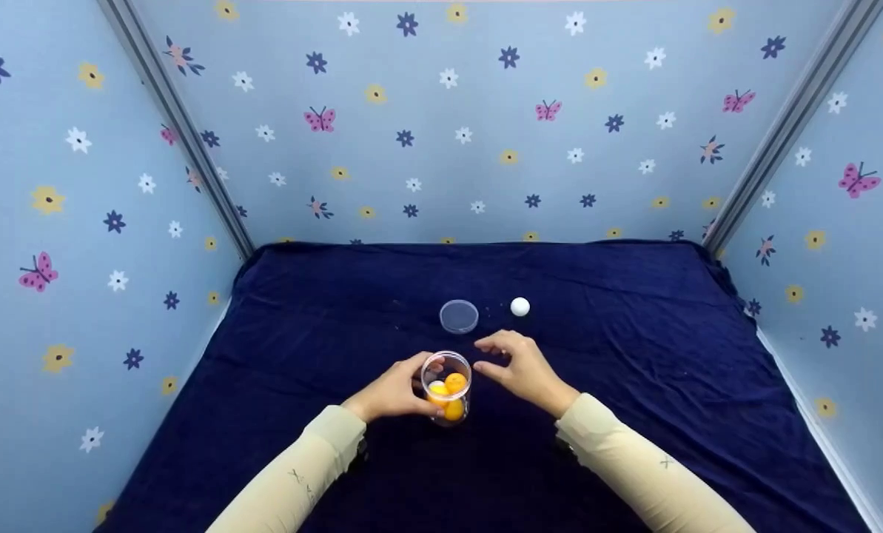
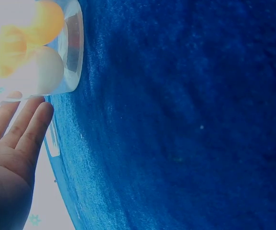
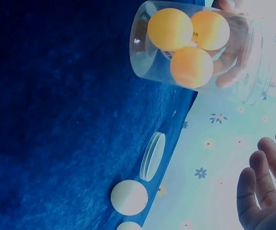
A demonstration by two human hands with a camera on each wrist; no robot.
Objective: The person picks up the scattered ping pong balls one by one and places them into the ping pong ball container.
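Observation:
My left hand (image 1: 395,389) grips a clear plastic jar (image 1: 447,361) from its left side, thumb at the front and fingers behind. Its mouth is uncovered. Inside are three orange table tennis balls (image 3: 192,67) and a white one (image 2: 50,71). To the right of the jar, my right hand (image 1: 524,370) hovers with loosely bent fingers and nothing between them; the right wrist view shows its fingers (image 3: 259,167) apart from the jar. Beyond the hands lie a round clear lid (image 1: 459,317) and a white ball (image 1: 520,306). Another white ball (image 3: 129,226) is cut off in the right wrist view.
A dark blue cloth (image 1: 323,296) with wrinkles covers the table. Light blue flowered panels (image 1: 441,111) stand at the back and both sides, with grey metal posts (image 1: 182,118) at the corners.

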